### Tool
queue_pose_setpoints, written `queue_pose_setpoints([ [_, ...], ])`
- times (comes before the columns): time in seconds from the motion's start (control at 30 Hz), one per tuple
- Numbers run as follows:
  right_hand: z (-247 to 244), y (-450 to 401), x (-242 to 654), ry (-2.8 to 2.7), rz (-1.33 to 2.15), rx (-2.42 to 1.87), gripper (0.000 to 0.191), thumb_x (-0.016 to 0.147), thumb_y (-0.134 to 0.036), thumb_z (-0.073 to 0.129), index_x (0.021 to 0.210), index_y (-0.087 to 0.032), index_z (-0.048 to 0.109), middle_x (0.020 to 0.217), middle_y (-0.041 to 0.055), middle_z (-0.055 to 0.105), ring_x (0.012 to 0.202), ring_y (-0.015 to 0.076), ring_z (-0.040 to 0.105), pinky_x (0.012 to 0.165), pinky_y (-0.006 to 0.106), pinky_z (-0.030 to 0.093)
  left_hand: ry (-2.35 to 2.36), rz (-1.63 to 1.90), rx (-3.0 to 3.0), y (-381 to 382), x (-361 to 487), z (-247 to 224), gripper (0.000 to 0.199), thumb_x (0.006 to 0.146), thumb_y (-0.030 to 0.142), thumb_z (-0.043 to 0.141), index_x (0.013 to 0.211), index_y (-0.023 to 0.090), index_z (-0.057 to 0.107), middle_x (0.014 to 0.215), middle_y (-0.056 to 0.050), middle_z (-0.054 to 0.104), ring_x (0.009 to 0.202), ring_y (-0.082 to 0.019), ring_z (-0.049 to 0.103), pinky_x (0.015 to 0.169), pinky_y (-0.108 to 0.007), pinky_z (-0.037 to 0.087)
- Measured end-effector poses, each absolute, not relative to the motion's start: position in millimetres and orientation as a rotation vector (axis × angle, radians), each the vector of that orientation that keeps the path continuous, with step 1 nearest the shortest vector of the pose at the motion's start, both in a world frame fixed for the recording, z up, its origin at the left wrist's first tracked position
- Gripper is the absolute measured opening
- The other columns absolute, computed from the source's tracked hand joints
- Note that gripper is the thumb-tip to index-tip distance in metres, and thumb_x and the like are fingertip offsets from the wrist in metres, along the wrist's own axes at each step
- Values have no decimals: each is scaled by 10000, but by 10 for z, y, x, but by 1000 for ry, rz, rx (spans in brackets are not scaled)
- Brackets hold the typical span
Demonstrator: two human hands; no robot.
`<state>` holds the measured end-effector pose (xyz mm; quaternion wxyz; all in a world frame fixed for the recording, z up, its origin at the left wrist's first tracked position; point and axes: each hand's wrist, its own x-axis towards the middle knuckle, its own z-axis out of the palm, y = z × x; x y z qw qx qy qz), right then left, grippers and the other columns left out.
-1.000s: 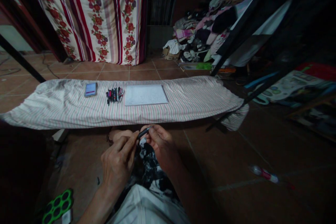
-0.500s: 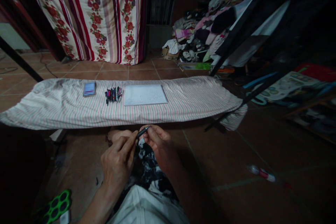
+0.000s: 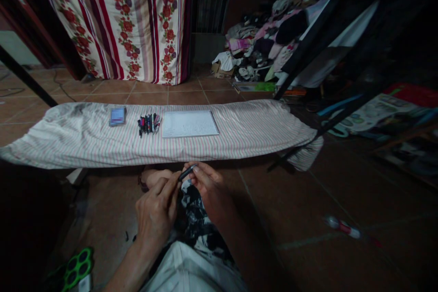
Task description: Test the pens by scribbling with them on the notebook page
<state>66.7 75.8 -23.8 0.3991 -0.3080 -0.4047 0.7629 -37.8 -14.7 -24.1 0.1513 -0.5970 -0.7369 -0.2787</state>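
Note:
A dark pen [image 3: 186, 172] is held between my two hands, above my lap and just short of the bench's near edge. The fingers of my left hand [image 3: 158, 205] pinch its lower left end. At the upper right end, my right hand [image 3: 209, 185] grips it between thumb and fingers. Both tips are partly covered by fingers. Beyond my hands, on the striped cloth [image 3: 246, 132], lie a spiral notebook [image 3: 190, 124] open at a page with faint writing and a row of several pens [image 3: 148, 124]. Left of them is a small boxy item [image 3: 117, 116], blurred out.
A floral curtain [image 3: 143, 23] hangs behind the bench. Clothes are heaped [image 3: 267, 41] at the back right. On the tiled floor lie a bottle [image 3: 344, 227] at right and a green object with round holes [image 3: 78, 267] at lower left. Dark poles rise at both bench ends.
My left hand has shifted very slightly up and right along with the pen. My right hand keeps nearly the same place, and the things on the cloth stay put.

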Motion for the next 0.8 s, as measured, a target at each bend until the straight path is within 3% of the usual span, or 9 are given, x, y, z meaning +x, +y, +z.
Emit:
queue_pose_setpoints([
  [0.37, -234, 794, 687, -898, 2060, -761, 210, 705, -341, 721, 790, -158, 662, 781, 21, 635, 673, 100, 581, 671, 230, 494, -2059, -761, -1693, -159, -381, -211, 306, 927, 268, 415, 1145, 222, 625, 830, -17, 700, 575, -96, 616, 538, -179, 434],
  [0.8, -259, 779, 691, -884, 2046, -742, 234, 712, -371, 699, 827, -170, 666, 892, 46, 642, 709, 113, 575, 660, 240, 494, -2037, -735, -1684, -144, -367, -232, 300, 920, 266, 436, 1136, 212, 637, 822, -17, 704, 573, -102, 619, 520, -193, 415],
])
